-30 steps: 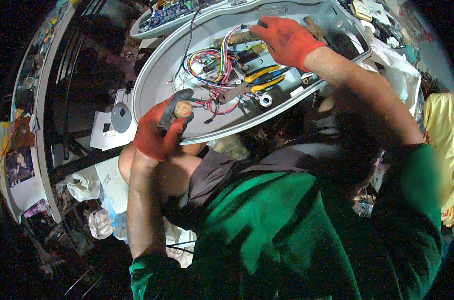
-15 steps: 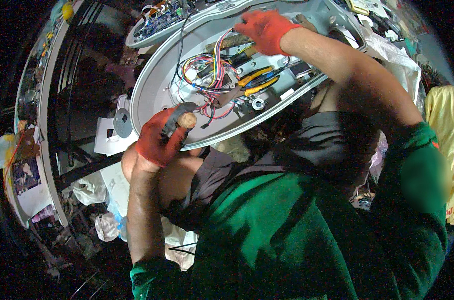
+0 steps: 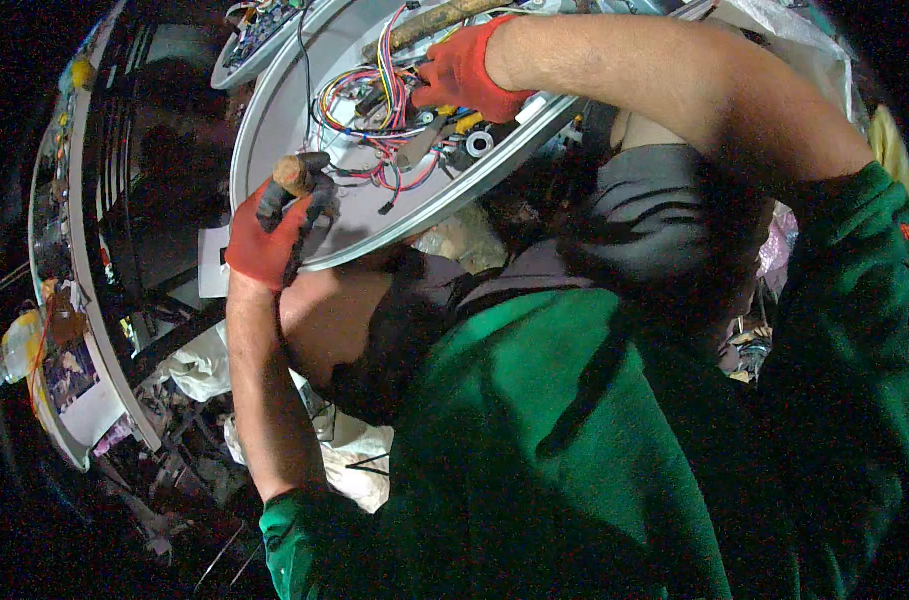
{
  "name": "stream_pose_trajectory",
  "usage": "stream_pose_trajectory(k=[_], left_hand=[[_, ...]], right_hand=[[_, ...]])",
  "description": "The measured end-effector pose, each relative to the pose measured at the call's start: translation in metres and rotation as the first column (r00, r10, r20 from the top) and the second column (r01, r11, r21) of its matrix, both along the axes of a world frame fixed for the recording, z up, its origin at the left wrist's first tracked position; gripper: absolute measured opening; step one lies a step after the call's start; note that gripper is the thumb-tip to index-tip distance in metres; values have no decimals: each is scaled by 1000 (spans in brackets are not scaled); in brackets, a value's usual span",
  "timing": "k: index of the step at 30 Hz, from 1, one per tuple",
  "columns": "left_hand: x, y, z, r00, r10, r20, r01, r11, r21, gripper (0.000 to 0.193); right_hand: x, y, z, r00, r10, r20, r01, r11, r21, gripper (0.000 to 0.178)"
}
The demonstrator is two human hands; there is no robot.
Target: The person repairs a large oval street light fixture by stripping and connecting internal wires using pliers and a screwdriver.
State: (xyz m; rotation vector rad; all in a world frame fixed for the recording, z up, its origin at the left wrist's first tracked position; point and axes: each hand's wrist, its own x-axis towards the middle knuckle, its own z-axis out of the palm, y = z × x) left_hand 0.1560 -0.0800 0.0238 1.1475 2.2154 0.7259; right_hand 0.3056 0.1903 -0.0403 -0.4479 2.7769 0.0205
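My left hand [image 3: 272, 228], in a red glove with dark fingertips, is closed around a round wooden handle [image 3: 294, 174] whose cut end faces up. It is at the near left rim of a large grey oval housing [image 3: 236, 165]. Inside the housing, my right hand [image 3: 472, 72], also red-gloved, reaches in with bent fingers beside a bundle of coloured wires [image 3: 386, 62]. Yellow-handled pliers [image 3: 468, 122] show partly beneath that hand. What its fingers grip, if anything, is hidden. A brown wooden rod [image 3: 429, 25] lies beyond them.
Near the housing's front wall sits a white ring-shaped part [image 3: 479, 144]. Another grey shell with circuit boards [image 3: 259, 35] is at the back left. A long pale panel [image 3: 69, 220] curves along the far left. Crumpled white plastic [image 3: 359, 460] lies by my left forearm.
My right hand has come down and left from above the housing onto the wires and pliers, its fingers now bent. The housing and my left hand with the wooden handle appear shifted left and up.
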Motion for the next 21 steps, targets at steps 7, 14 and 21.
stream_pose_trajectory(k=[7,14,21], left_hand=[[15,26,-4,989,-122,80,133,979,-154,35],[18,16,-6,980,-147,131,158,984,-84,33],[12,15,-12,974,-209,83,216,971,-99,33]], right_hand=[[-1,-7,12,958,-151,244,141,988,54,88],[6,-12,15,980,-141,139,142,990,3,95],[8,-1,6,955,-226,192,260,949,-176,91]])
